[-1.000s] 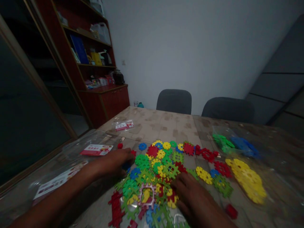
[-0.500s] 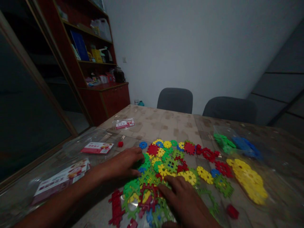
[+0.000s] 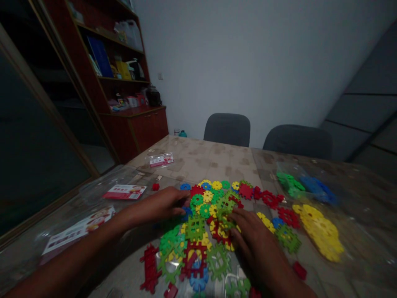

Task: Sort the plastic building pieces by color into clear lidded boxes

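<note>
can't read printed cards (image 3: pixel 124 191) left of left hand (image 3: pixel 164 203); holds it and right hand (image 3: pixel 253 231) bent-fingered at plastic pieces (image 3: pixel 195 227), can't tell whether grasping.

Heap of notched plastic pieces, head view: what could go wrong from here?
Pieces in the heap overlap, and many have notched edges, so moving one might drag or flip its neighbours.

Both the left hand and the right hand are among the pieces and cover some of them, so a hidden one could be shifted unnoticed.

A small red block sits close beside the right forearm in this view; a sideways sweep could knock it away.
</note>
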{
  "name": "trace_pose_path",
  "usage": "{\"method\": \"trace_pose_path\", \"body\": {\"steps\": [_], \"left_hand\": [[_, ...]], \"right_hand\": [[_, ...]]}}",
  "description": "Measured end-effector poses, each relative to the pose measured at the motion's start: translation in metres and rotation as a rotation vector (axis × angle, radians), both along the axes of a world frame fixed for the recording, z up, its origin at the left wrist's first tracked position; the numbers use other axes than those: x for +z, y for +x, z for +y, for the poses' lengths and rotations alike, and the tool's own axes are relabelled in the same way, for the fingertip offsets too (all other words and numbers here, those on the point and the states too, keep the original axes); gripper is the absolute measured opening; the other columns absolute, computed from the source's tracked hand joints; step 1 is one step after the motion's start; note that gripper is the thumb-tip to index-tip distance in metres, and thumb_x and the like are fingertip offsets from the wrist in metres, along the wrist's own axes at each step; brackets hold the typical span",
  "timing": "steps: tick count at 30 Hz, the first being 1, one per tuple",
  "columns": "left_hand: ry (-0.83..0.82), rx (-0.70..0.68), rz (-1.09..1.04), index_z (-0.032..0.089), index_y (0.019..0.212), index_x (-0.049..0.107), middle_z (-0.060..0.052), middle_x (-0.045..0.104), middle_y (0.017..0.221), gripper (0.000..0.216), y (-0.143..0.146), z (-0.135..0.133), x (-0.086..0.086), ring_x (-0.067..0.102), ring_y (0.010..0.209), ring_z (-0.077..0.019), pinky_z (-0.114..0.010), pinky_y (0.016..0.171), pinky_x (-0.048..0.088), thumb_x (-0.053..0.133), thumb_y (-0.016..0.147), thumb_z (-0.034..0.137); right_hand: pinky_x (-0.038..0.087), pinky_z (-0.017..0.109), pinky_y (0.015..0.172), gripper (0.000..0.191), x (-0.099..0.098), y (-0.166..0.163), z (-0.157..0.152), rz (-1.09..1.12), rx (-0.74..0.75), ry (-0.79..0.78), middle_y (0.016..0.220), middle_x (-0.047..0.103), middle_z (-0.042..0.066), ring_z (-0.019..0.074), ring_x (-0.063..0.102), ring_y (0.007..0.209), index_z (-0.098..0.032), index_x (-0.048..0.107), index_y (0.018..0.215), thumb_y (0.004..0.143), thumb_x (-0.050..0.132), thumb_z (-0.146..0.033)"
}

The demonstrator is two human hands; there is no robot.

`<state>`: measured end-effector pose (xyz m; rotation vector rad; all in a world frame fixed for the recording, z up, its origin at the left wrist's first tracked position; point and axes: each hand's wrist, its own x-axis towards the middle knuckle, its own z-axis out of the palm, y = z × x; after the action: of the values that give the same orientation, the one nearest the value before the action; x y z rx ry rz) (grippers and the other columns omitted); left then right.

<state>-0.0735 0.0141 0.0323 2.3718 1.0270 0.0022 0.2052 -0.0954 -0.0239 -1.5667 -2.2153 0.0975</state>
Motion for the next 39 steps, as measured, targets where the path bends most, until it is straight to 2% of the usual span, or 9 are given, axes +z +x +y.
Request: {"method": "trace_pose_path", "body": {"steps": [5,8,12,16,19,24,30,35,39], "left_hand": [[0.074,-0.056,-0.07,0.022,0.103,0.06,-0.002,0.067,0.095,0.011,0.007,-0.001,0.015,0.062,0.086,-0.0205,-0.027,0.075,0.041,0.054,0.094,0.021],[0.051,-0.116,-0.055,0.023,0.101,0.063,-0.001,0.068,0.097,0.01,0.012,-0.003,0.012,0.063,0.089,-0.0206,-0.026,0.076,0.042,0.055,0.095,0.02],[0.051,-0.128,0.041,0.022,0.088,0.061,0.001,0.065,0.087,0.009,0.011,-0.001,-0.001,0.061,0.082,-0.0184,-0.024,0.072,0.042,0.057,0.09,0.014],[0.04,-0.085,0.095,0.021,0.085,0.06,0.002,0.065,0.083,0.012,0.002,0.006,-0.011,0.061,0.078,-0.0178,-0.024,0.07,0.043,0.06,0.084,0.01],[0.068,-0.025,0.117,0.022,0.093,0.062,0.0,0.069,0.09,0.018,-0.001,0.011,-0.013,0.064,0.084,-0.0198,-0.026,0.074,0.045,0.059,0.082,0.007],[0.089,0.031,0.157,0.022,0.101,0.065,-0.004,0.072,0.103,0.023,0.0,0.012,-0.008,0.066,0.095,-0.0232,-0.03,0.083,0.047,0.059,0.084,0.007],[0.027,0.008,0.146,0.023,0.115,0.064,-0.005,0.07,0.117,0.038,0.002,0.003,-0.003,0.065,0.104,-0.0252,-0.032,0.089,0.048,0.076,0.079,0.019],[0.017,-0.04,0.101,0.02,0.097,0.066,-0.001,0.071,0.1,0.025,0.0,0.009,-0.002,0.065,0.093,-0.0208,-0.028,0.084,0.046,0.061,0.079,0.004],[0.041,-0.047,0.07,0.019,0.089,0.065,-0.001,0.069,0.093,0.016,-0.012,0.017,0.005,0.063,0.087,-0.0195,-0.026,0.08,0.044,0.054,0.086,0.007]], "right_hand": [[0.055,0.043,0.091,0.026,-0.006,-0.017,-0.012,-0.036,0.168,0.038,0.122,0.068,0.012,0.0277,0.063,0.11,-0.02,0.066,0.117,0.093,0.058,-0.013],[0.055,0.041,0.085,0.013,-0.007,-0.027,-0.015,-0.139,0.232,-0.077,0.105,0.073,0.008,0.0273,0.065,0.099,-0.022,0.069,0.101,0.088,0.07,-0.02],[0.052,0.046,0.089,0.032,0.003,-0.026,-0.014,-0.17,0.332,-0.303,0.104,0.074,0.007,0.0298,0.064,0.1,-0.021,0.071,0.097,0.077,0.083,-0.043],[0.052,0.037,0.081,0.007,0.014,-0.018,-0.012,-0.052,0.229,-0.342,0.096,0.073,0.006,0.0227,0.064,0.089,-0.02,0.07,0.089,0.092,0.064,-0.022],[0.052,0.04,0.087,0.019,0.018,-0.012,-0.006,0.054,0.154,-0.255,0.103,0.071,0.008,0.0234,0.063,0.096,-0.02,0.069,0.097,0.097,0.051,-0.015],[0.04,0.053,0.11,0.04,0.015,-0.008,0.012,-0.003,0.1,-0.262,0.144,0.056,0.016,0.033,0.049,0.132,-0.017,0.062,0.133,0.093,0.058,-0.015],[0.044,0.046,0.102,0.021,0.019,-0.021,0.011,-0.056,0.089,-0.252,0.124,0.067,0.012,0.028,0.058,0.115,-0.018,0.07,0.109,0.095,0.054,-0.013],[0.045,0.029,0.071,0.008,-0.013,-0.041,-0.009,-0.128,0.439,-0.166,0.091,0.069,0.0,0.019,0.061,0.085,-0.025,0.067,0.089,0.089,0.071,-0.032],[0.039,0.026,0.064,0.006,-0.043,-0.051,-0.016,-0.198,0.414,0.074,0.087,0.069,-0.001,0.0164,0.06,0.078,-0.026,0.063,0.09,0.091,0.069,-0.028]]}}
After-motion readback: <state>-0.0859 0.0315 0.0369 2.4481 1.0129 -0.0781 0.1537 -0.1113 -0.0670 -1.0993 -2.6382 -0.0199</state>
